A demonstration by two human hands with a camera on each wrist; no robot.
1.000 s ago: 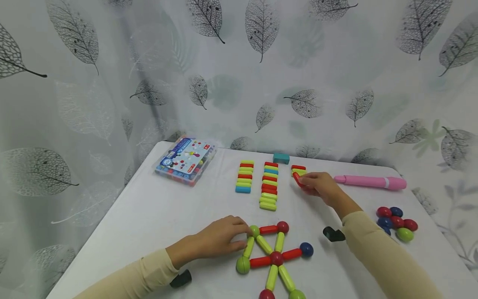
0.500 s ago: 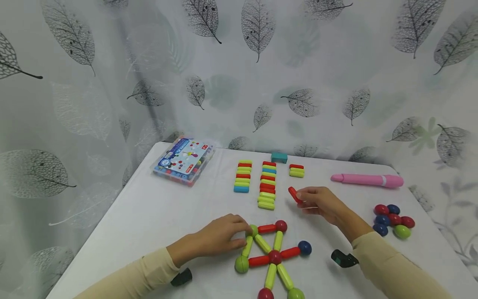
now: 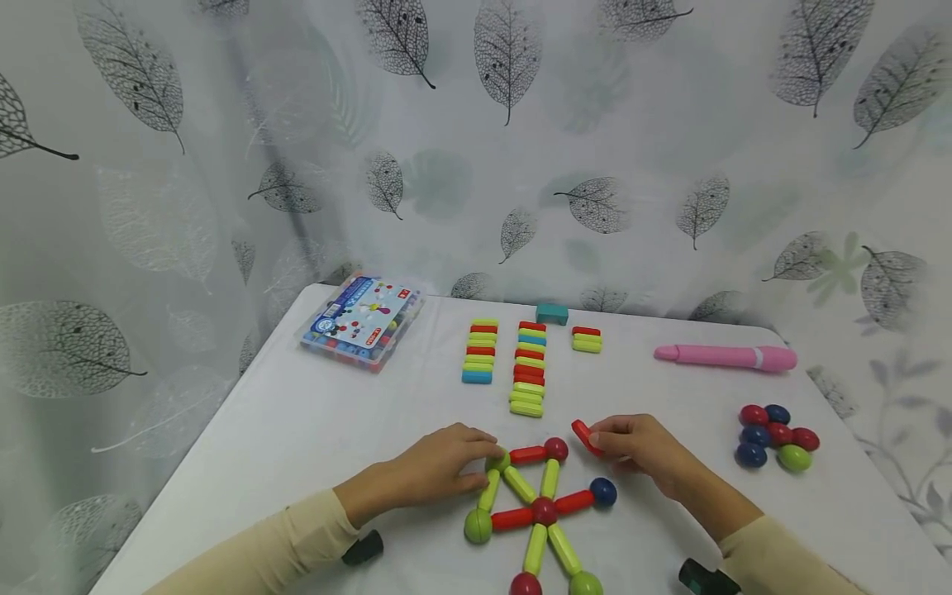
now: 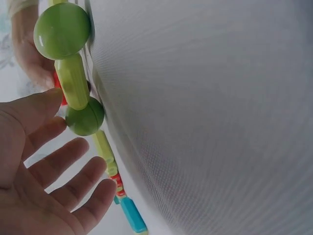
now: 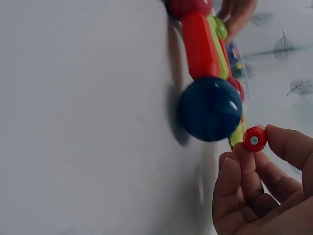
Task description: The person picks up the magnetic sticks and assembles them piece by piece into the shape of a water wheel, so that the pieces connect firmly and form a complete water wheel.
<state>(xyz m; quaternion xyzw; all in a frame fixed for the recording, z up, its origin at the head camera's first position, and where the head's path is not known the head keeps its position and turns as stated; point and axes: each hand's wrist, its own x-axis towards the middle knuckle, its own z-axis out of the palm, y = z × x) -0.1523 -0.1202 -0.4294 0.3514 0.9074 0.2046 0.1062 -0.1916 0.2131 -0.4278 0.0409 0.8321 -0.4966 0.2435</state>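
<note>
My right hand (image 3: 641, 453) pinches a red magnetic rod (image 3: 579, 431) between thumb and fingers, beyond the dark blue ball (image 3: 603, 492) of a flat ball-and-rod figure. In the right wrist view, the end of that red rod (image 5: 255, 139) faces the camera. Red and yellow-green rods fan out from the figure's central crimson ball (image 3: 545, 511). At its upper left corner is a green ball (image 3: 497, 461), with the fingertips of my left hand (image 3: 440, 467) right at it. Seen from the left wrist, the fingers are spread and loose beside the green ball (image 4: 84, 116).
Two long columns of coloured rods (image 3: 528, 355) and a short stack (image 3: 587, 340) lie farther back. A teal block (image 3: 552, 314) stands behind them. Loose balls (image 3: 778, 435) and a pink wand-like object (image 3: 725, 357) are at right, a clear plastic case (image 3: 364, 321) at back left.
My right hand has carried the red rod from the short stack toward me, down to beside the figure's top right. The left hand has stayed by the green ball.
</note>
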